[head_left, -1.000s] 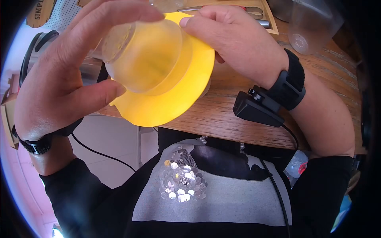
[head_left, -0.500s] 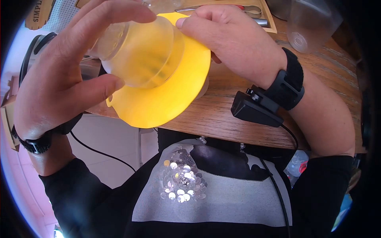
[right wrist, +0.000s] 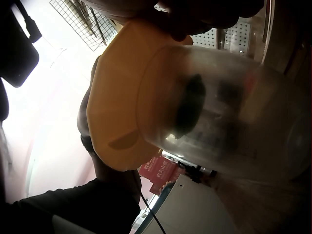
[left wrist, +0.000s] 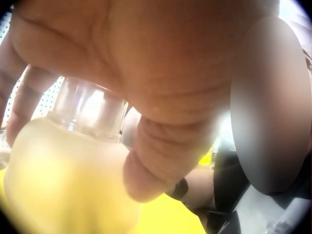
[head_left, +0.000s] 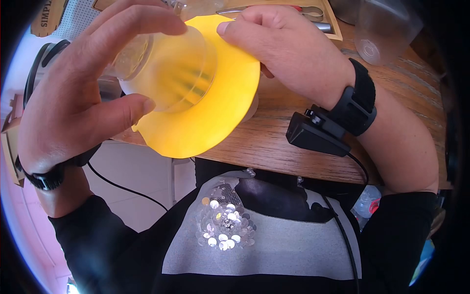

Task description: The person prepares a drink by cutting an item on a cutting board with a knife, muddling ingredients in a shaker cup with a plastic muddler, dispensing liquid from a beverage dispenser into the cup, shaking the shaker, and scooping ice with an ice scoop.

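— Left hand (head_left: 68,103)?
— Wrapped round a clear plastic jar (head_left: 161,68), fingers (head_left: 132,22) curled over the top of it, thumb pressed against the near side. Seen from the left wrist too: thumb and fingers (left wrist: 161,161) clamped on the jar's (left wrist: 73,161) narrower clear end, yellow glowing through the wall.
— And the yellow thing?
— A yellow flexible lid (head_left: 215,108), round and wide-brimmed, seated on the jar's mouth and flaring out well past it. Tilted, brim facing down and toward the chest.
— Right hand (head_left: 293,54)?
— Pinching the far upper edge of the lid, fingers (head_left: 245,24) bent and pressed on the brim, thumb hidden behind it. From the right wrist: fingertips dark at the top of the view, lid (right wrist: 117,107) seen from below with the jar (right wrist: 219,122) poking through it; how the thumb lies, impossible to tell.
— Where is all this held?
— Up in the air, close to the body, above the near edge of a wooden tabletop (head_left: 293,147). Not resting on anything.
— On the wrists?
— Black strap with a small black camera (head_left: 318,134) on the right, cable trailing down; a black band (head_left: 44,179) on the left.
— Anything else on the tabletop?
— A clear plastic container (head_left: 382,32) at the far right, well apart from the hands. A wooden tray (head_left: 293,10) with metal tools behind the right hand.
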